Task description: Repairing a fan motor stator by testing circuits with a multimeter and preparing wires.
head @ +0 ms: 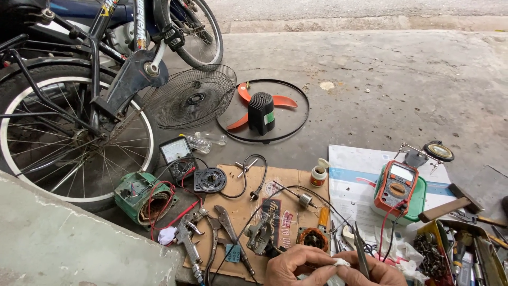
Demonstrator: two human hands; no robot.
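Head view, concrete floor, work laid out on a cardboard sheet [248, 212]

Left hand [293, 265] at the bottom edge, fingers curled shut around a small white wad [338, 263], likely cloth or tissue; most of it is hidden in the fist. Right hand [370, 271] just beside it, thumb and fingers pinched together on thin tweezers [361, 249], tips pointing up and away from the body. The two hands touch at the wad, low in the frame, over the near edge of the cardboard.

Just above the hands: a copper-wound stator [312, 238] on the cardboard, a metal motor part [259, 235] to its left. Farther left, pliers [230, 228] and a wrench [188, 241] lie side by side. A green motor housing [137, 196] with red wires sits at the cardboard's left corner, near an analog meter [176, 153].

Right of the cardboard, a white sheet [349, 175] carries an orange multimeter [396, 185], its leads running down toward the right hand. A small glue bottle [318, 173] stands at the sheet's left edge. A hammer [450, 205] lies to the right, above a tray of screws [431, 254].

Farther off: a fan grille [190, 98] leans near a bicycle wheel [69, 143]; a black ring [264, 111] on the floor surrounds an orange blade and black motor cover
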